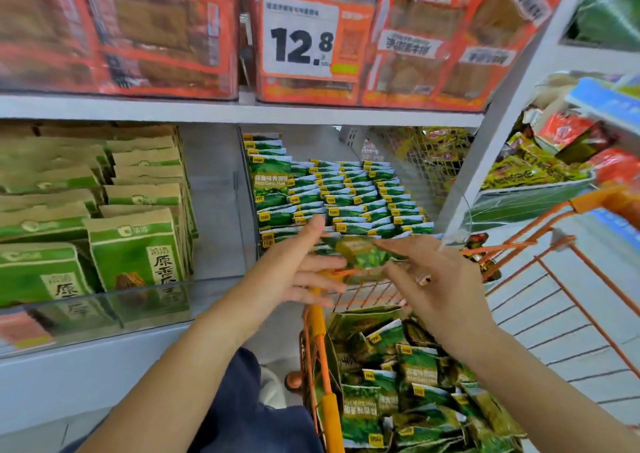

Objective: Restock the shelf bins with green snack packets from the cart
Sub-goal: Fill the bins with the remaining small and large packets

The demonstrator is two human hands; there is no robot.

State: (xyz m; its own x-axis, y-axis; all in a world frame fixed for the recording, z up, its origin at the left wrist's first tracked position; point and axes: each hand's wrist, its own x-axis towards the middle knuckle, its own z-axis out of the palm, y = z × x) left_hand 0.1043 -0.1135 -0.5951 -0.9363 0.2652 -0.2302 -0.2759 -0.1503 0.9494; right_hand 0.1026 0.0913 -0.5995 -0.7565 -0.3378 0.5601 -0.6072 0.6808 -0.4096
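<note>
Setting: a shop aisle seen from a head-worn camera looking down at a person's two bare arms in front of white shelving
Left hand: the left hand sits near the centre of the view, fingers straight and spread, reaching toward 1 o'clock; it appears to touch the near edge of a packet
Right hand: the right hand is at 3 o'clock from the left one, fingers extended and only slightly bent; whether it pinches the packet or merely rests against it cannot be told through the motion blur
Packet in hand: one blurred green snack packet lies between the two hands, just in front of the bin's near edge
Shelf bin: the clear shelf bin at 12 o'clock from the hands holds many green packets standing in neat rows
Cart: the orange wire cart at 5 o'clock holds a loose heap of green packets
Neighbouring stock: brown and green bags at 9 o'clock, red boxes and a price tag reading 12.8 at 12 o'clock
Progress: the bin looks well filled toward the back, with its front rows apparently being completed; a good many packets are left in the cart, so the restocking seems partway through
</note>
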